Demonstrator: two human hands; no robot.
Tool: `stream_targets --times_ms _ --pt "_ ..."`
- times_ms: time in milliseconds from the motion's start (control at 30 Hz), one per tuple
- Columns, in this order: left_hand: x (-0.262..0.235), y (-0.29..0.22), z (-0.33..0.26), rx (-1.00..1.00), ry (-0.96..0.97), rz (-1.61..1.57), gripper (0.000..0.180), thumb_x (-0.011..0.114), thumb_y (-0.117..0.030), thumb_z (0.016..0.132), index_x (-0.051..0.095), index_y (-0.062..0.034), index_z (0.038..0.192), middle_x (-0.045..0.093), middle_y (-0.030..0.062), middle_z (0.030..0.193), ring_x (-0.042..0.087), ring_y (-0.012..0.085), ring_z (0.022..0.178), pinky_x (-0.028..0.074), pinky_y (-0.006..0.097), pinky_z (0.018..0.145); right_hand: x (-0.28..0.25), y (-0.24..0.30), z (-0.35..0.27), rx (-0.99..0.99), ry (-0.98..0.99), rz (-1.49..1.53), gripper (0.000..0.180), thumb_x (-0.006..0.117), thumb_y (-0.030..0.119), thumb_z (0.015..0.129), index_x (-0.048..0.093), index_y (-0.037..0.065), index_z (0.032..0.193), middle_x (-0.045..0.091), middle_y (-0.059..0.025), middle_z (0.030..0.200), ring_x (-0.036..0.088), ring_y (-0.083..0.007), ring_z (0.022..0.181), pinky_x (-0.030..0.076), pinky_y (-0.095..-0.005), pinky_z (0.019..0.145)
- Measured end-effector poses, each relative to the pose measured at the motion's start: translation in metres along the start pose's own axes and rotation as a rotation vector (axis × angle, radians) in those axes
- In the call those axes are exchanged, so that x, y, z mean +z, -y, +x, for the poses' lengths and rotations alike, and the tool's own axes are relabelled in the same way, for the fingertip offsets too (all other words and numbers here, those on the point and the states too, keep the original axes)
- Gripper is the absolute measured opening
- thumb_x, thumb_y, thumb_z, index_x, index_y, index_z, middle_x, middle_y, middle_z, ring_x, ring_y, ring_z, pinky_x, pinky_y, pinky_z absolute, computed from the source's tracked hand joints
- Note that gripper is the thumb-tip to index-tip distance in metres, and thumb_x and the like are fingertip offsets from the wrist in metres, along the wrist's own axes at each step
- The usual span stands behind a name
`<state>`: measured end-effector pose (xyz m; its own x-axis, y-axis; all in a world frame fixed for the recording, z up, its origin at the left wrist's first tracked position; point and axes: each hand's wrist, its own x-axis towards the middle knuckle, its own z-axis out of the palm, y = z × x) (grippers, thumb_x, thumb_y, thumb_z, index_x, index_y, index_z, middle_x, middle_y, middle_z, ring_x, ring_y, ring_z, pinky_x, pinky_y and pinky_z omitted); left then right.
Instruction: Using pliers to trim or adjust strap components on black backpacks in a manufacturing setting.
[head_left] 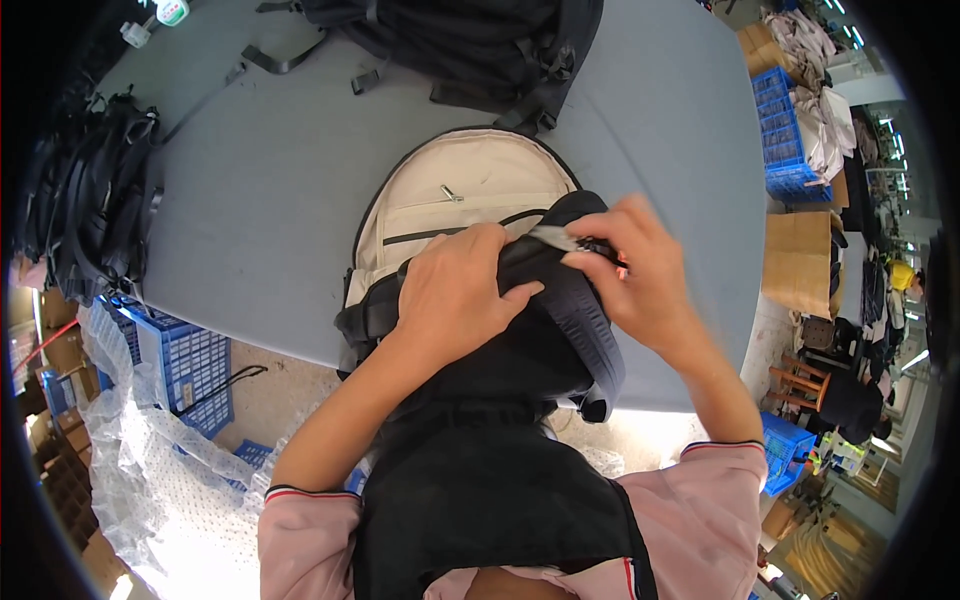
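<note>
A black backpack [480, 365] with a beige lining [470, 165] lies unzipped at the near edge of the table, its flap folded back. My left hand [455, 290] grips the black padded fabric along its top, fingers bent over it and thumb to the right. In my right hand [640, 275], pinched between thumb and fingers, are small thread snips [555, 238]; their pale blades point left at the fabric near my left fingertips. Motion blurs the right hand a little, and its grip partly hides the handle. A ribbed shoulder strap [590, 335] hangs below it.
Another black backpack [460, 45] lies on the grey table [250, 220] at the far side. Black bags and straps [90, 200] pile up at the left edge. Blue crates [185, 365] and bubble wrap [150, 470] stand below left; a cardboard box [800, 262] stands at right.
</note>
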<state>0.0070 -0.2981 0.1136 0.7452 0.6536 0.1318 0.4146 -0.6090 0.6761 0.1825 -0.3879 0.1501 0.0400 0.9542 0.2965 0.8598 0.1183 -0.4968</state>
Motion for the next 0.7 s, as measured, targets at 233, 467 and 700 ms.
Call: stream_targets --times_ms 233,467,700 --pt "-0.068 0.031 0.095 0.498 -0.201 0.392 0.052 0.072 -0.037 0.071 0.057 -0.0068 0.109 0.059 0.0089 0.100 0.055 0.0295 0.090 0.044 0.038 0.078 0.016 -0.021 -0.033 0.658 0.060 0.566 0.028 0.074 0.011 0.073 0.056 0.006 0.094 0.036 0.0034 0.063 0.040 -0.0069 0.058 0.038 -0.0240 0.057" --pt "-0.034 0.097 0.064 0.075 -0.251 0.369 0.061 0.067 -0.026 0.080 0.042 -0.0094 0.133 0.033 0.0199 0.141 0.031 0.0353 0.131 0.023 0.048 0.105 0.063 -0.046 -0.048 0.856 0.188 0.848 0.026 0.069 0.018 0.080 0.048 0.007 0.070 0.034 0.0050 0.065 0.034 -0.0057 0.060 0.028 -0.0236 0.053" --pt "-0.043 0.163 -0.040 -0.500 -0.328 -0.263 0.059 0.064 -0.016 0.082 0.039 -0.0007 0.134 0.039 0.0180 0.138 0.039 0.0292 0.126 0.033 0.036 0.103 0.054 -0.037 -0.038 0.928 0.256 0.840 0.025 0.069 0.019 0.081 0.051 0.005 0.072 0.040 0.0054 0.060 0.034 -0.0048 0.057 0.028 -0.0239 0.052"
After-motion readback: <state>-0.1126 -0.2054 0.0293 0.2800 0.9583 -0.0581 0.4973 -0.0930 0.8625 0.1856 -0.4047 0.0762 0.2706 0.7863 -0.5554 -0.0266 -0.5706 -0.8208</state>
